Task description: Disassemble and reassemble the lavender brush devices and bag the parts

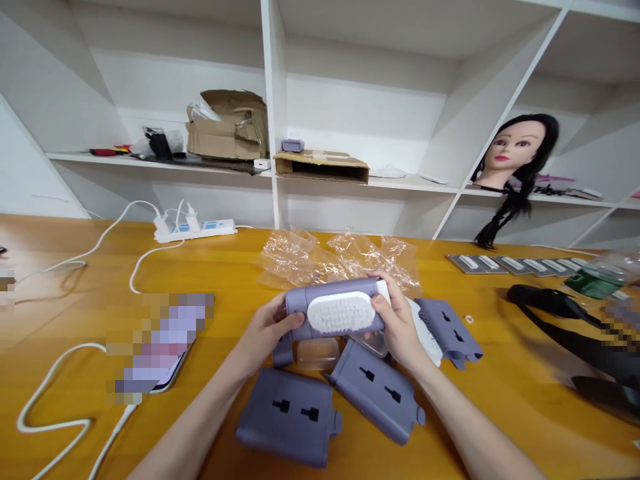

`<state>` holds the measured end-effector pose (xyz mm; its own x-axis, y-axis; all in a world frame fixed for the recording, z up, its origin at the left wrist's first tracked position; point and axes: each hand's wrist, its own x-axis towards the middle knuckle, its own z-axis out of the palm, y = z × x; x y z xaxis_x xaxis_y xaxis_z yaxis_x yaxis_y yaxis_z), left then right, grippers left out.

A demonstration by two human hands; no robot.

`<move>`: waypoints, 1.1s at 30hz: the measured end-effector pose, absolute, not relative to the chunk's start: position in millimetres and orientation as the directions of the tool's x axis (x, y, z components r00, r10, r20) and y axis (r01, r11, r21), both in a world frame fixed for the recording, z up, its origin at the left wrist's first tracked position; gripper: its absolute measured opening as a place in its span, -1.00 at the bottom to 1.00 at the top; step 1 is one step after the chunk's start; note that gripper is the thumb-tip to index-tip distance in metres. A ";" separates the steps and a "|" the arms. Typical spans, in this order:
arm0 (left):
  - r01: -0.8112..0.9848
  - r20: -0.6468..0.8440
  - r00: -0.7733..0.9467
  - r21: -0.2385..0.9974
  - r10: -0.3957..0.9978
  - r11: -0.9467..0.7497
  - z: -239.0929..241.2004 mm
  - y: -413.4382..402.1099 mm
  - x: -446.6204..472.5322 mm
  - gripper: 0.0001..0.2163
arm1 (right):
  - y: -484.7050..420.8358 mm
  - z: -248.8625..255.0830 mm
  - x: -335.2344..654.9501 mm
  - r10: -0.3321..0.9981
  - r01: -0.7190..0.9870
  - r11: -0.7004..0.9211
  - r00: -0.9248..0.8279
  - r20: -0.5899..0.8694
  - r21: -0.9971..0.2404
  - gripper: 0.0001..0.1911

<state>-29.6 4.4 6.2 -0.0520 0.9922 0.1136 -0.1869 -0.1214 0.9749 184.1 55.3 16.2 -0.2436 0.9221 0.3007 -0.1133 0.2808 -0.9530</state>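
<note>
I hold a purple brush-like device (pixel 336 305) with a white bristle pad (pixel 341 312) facing me, above the wooden table (pixel 225 280). My left hand (pixel 265 329) grips its left end, fingers curled round it. My right hand (pixel 397 320) wraps its right end, thumb on the front. Under the device lie a clear plastic cap (pixel 319 353) and three purple panels with slots: one at the near left (pixel 290 415), one in the middle (pixel 380 391), one at the right (pixel 450 330).
Crumpled clear plastic bags (pixel 340 257) lie behind the device. A white power strip (pixel 195 229) with cables sits at the back left. A phone (pixel 165 370) lies at the left. A black strap (pixel 565 320) and flat grey packs (pixel 510 264) are at the right. White shelves (pixel 273 120) hold cardboard boxes and a mannequin head (pixel 517 150).
</note>
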 end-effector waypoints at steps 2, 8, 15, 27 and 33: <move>-0.224 0.108 -0.046 0.968 0.993 -0.116 4.9 4.6 -27.9 -0.76 | 56.1 16.2 186.3 0.913 -0.123 0.284 -0.269 0.307 -0.951 -0.53; -0.276 0.089 -0.025 0.957 0.996 -0.092 3.0 6.7 -23.7 -0.70 | 58.5 20.2 189.4 0.924 -0.104 0.291 -0.225 0.308 -0.951 -0.50; -0.252 0.132 -0.010 0.959 0.991 -0.130 7.3 4.3 -23.2 -0.66 | 62.0 19.7 192.3 0.921 -0.131 0.283 -0.239 0.307 -0.950 -0.59; -0.224 0.128 -0.019 0.966 0.992 -0.129 4.2 4.4 -24.4 -0.68 | 59.6 20.2 190.5 0.924 -0.151 0.268 -0.241 0.298 -0.952 -0.56; -0.187 0.060 -0.032 0.980 0.998 -0.065 2.7 5.3 -27.4 -0.68 | 56.8 20.9 189.5 0.930 -0.134 0.273 -0.215 0.297 -0.953 -0.54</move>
<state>-27.4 5.3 2.7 -0.0320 0.9977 0.0601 -0.1872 -0.0651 0.9802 189.5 56.8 20.9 -0.2147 0.9305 0.2969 -0.1339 0.2731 -0.9526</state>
